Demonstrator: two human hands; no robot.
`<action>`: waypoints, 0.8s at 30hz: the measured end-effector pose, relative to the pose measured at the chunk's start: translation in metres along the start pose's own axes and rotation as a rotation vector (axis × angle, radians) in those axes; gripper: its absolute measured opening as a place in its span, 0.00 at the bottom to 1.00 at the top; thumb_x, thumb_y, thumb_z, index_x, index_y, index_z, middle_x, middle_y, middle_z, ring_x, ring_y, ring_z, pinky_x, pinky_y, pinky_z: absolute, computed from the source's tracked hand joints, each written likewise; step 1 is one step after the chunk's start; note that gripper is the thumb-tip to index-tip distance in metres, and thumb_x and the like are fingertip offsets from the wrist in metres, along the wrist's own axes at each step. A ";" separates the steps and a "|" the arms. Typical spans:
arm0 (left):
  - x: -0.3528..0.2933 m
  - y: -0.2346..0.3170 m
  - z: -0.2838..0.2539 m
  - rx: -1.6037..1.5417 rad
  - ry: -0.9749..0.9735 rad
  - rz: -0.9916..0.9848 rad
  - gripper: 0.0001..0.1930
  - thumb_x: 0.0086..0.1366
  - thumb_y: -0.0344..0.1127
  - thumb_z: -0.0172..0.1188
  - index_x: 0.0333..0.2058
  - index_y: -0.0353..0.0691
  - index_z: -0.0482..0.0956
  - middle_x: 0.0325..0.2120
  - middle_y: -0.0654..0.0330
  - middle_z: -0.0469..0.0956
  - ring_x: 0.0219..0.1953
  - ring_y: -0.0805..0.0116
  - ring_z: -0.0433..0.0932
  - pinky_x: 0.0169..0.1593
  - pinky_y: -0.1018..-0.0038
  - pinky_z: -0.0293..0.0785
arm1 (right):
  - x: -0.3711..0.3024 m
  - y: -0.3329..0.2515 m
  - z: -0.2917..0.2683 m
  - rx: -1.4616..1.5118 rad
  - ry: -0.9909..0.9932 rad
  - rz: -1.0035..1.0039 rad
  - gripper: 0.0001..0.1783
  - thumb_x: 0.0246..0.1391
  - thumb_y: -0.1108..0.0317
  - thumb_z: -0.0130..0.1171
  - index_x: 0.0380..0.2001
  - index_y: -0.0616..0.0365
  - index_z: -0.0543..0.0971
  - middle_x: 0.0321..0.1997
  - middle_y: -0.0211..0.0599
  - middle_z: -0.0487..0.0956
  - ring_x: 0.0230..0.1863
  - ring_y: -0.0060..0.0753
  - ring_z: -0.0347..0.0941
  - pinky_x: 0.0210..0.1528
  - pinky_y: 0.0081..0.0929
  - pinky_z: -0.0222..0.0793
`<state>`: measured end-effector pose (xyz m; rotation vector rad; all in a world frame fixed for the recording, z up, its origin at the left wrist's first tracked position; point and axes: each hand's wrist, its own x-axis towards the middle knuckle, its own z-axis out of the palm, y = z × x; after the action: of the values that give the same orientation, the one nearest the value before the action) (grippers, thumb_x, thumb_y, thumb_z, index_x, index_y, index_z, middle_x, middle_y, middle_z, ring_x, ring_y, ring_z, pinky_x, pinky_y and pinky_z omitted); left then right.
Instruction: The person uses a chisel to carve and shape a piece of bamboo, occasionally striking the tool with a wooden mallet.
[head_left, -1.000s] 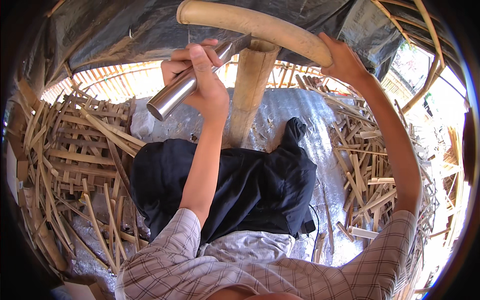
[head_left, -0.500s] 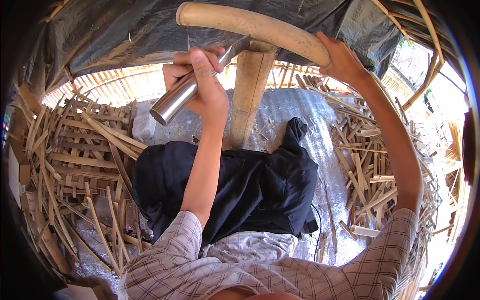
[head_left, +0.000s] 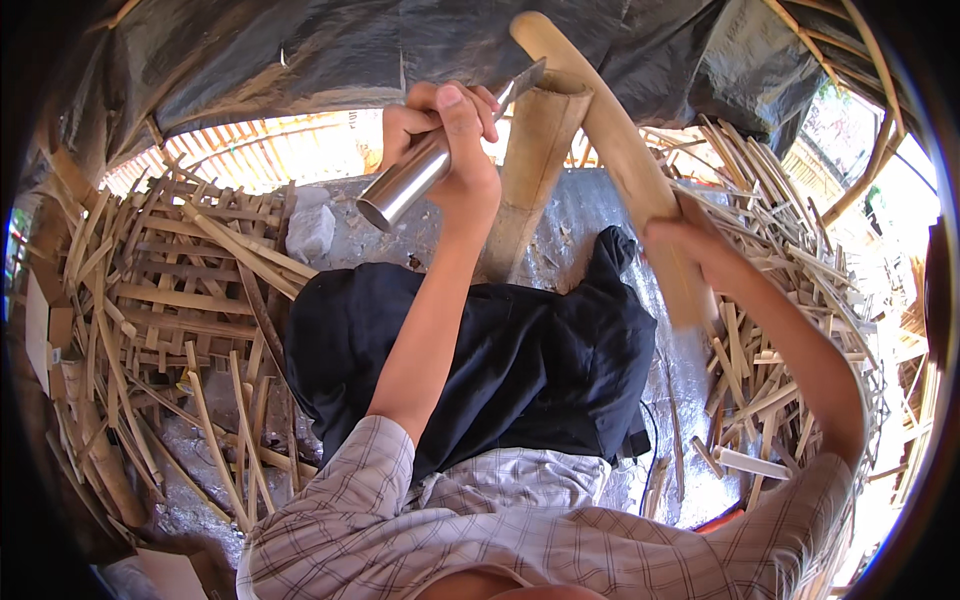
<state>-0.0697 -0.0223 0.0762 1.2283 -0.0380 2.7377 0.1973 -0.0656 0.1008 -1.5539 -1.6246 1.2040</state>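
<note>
My left hand (head_left: 462, 135) is closed around a knife with a shiny metal tube handle (head_left: 392, 195). Its blade (head_left: 524, 78) points up and to the right, with the tip close to the top of an upright bamboo post (head_left: 530, 165). Whether blade and post touch, I cannot tell. My right hand (head_left: 695, 240) grips the near end of a thick bamboo piece (head_left: 612, 135), which slants from the upper middle down to the right, just right of the post. Its lower end is smeared by motion.
Split bamboo strips lie heaped on the right (head_left: 770, 385), with a woven bamboo lattice (head_left: 185, 285) on the left. Dark cloth (head_left: 480, 360) covers my legs. Black plastic sheeting (head_left: 350, 60) hangs at the far side, and a pale block (head_left: 311, 232) sits on the silvery ground sheet.
My right hand has drawn its end of the bamboo piece down and nearer, swinging the piece from nearly level to a steep slant. The knife stays by the post's top.
</note>
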 end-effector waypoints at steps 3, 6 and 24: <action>0.001 -0.003 0.004 -0.047 0.091 -0.026 0.17 0.71 0.27 0.55 0.28 0.42 0.55 0.19 0.59 0.66 0.18 0.73 0.65 0.33 0.63 0.74 | -0.041 -0.006 0.002 0.206 0.013 0.172 0.32 0.46 0.63 0.68 0.53 0.64 0.69 0.35 0.43 0.79 0.30 0.35 0.80 0.32 0.32 0.80; -0.009 -0.008 0.011 -0.007 0.070 -0.013 0.16 0.71 0.26 0.55 0.29 0.42 0.55 0.20 0.59 0.68 0.18 0.72 0.67 0.33 0.63 0.75 | -0.072 -0.030 -0.021 0.336 0.009 0.225 0.31 0.48 0.61 0.67 0.53 0.63 0.68 0.36 0.45 0.79 0.31 0.35 0.80 0.32 0.33 0.81; -0.004 -0.015 0.020 0.045 -0.137 -0.032 0.17 0.72 0.26 0.55 0.28 0.43 0.54 0.19 0.60 0.66 0.18 0.71 0.67 0.30 0.64 0.73 | -0.100 -0.099 -0.013 -0.714 0.496 -0.656 0.34 0.43 0.65 0.69 0.55 0.66 0.73 0.48 0.49 0.82 0.47 0.37 0.80 0.52 0.32 0.74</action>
<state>-0.0504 -0.0098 0.0863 1.4139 0.0286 2.6371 0.1796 -0.1512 0.2113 -1.3403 -2.0542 -0.1275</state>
